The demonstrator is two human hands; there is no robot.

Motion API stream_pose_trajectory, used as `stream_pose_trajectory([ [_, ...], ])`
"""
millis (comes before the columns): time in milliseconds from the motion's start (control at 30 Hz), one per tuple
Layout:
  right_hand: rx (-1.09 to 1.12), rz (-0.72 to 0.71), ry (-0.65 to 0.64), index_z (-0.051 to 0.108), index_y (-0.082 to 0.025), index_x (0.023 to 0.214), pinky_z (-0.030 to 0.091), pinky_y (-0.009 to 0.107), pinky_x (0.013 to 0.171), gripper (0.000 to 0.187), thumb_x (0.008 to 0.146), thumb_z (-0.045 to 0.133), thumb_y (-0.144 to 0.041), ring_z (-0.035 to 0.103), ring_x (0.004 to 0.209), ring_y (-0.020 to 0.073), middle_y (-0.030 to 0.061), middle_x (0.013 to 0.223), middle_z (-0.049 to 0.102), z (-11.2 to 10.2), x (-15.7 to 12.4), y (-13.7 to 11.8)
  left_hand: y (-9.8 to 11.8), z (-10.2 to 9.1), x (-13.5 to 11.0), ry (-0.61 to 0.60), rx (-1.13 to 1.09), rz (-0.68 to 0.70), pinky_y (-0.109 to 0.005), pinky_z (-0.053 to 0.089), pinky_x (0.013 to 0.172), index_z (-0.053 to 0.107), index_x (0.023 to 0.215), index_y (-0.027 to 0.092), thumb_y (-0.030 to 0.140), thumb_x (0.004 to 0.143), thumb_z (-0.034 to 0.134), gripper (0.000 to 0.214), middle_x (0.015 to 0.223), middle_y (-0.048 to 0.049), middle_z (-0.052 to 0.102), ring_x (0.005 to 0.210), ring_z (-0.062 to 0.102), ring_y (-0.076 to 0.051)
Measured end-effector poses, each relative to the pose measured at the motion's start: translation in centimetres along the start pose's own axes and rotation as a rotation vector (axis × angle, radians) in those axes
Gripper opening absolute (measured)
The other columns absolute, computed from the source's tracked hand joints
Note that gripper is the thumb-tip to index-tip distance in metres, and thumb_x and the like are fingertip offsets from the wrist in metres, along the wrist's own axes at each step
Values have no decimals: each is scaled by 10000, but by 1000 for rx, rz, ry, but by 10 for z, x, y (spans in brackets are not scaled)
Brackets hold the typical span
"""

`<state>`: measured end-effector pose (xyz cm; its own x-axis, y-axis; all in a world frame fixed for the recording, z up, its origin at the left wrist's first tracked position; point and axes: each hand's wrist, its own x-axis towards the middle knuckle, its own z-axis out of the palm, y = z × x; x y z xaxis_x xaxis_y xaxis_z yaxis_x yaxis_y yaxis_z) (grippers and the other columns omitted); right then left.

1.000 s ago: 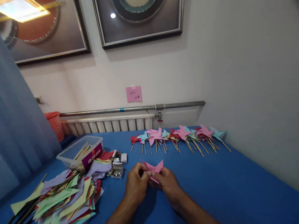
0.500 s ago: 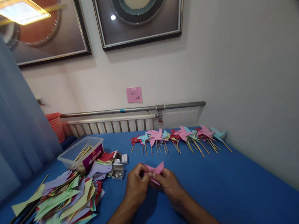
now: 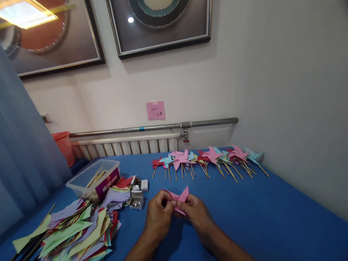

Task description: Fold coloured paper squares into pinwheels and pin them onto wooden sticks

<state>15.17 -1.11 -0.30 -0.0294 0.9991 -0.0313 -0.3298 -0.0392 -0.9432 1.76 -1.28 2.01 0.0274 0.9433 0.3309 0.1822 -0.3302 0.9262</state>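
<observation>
Between my two hands, low in the middle of the head view, is a pink paper pinwheel [image 3: 183, 195] with its blades partly folded in. My left hand [image 3: 158, 213] pinches its left side, thumb and fingers closed. My right hand [image 3: 197, 214] grips the right side, the thumb pressed close to the other thumb near the paper's centre. One pointed blade sticks up beside my right fingers. The fingertips hide the middle of the paper, so I cannot see whether a pin is there. Left of my hands stands an open small box of metal thumbtacks [image 3: 136, 200].
Pinwheels on sticks [image 3: 211, 155] lie in a row along the far edge of the blue table [image 3: 257, 220]. A pile of coloured paper [image 3: 77, 236], black-handled scissors [image 3: 24, 254] and a clear plastic tub [image 3: 76, 185] with sticks occupy the left. Behind are a radiator and pipe [image 3: 156, 127].
The upright pink blade has tipped slightly left. Both hands keep their pinch on the paper in nearly the same place, and the view has shifted a little.
</observation>
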Motion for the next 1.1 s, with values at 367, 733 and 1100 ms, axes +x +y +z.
stream_pose_trajectory([
  [367,-76,-42,33,722,-160,790,424,262,599,262,633,826,-342,578,609,156,4,664,682,1,-3,-5,0,0,0,0,31,-17,-235,378,616,543,647,194,251,742,621,135,619,28,560,610,482,-127],
  [733,18,-12,-55,700,-166,810,478,299,690,305,676,823,-410,600,629,156,0,676,670,2,-5,-5,-2,-2,2,3,-4,-26,-240,401,617,564,681,193,228,752,624,100,641,24,585,619,526,-138],
  [1100,30,-16,-71,740,-151,956,500,301,751,387,705,839,-428,661,730,172,50,841,751,2,-9,-6,1,-2,1,11,24,10,-235,397,637,552,704,191,205,741,589,54,652,36,540,634,484,-119],
])
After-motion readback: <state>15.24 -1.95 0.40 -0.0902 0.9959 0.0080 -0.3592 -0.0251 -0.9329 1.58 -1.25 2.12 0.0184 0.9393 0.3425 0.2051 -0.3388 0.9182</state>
